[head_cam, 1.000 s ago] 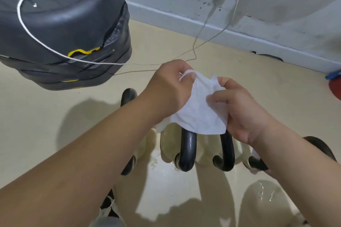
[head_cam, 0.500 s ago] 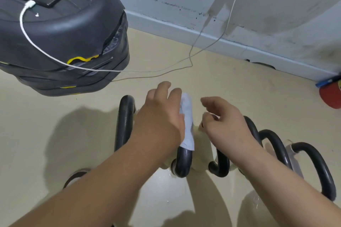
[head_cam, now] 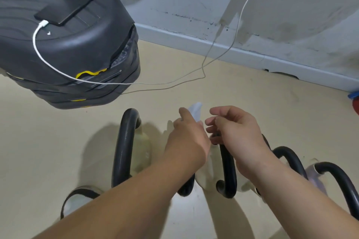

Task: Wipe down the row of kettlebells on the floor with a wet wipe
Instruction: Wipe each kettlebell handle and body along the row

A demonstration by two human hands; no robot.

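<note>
the kettlebells stand in a row on the floor, pale cream bodies with black looped handles upright, close beside one another. the white wet wipe is crumpled, its tip sticking up above the row; its lower part is hidden.
</note>
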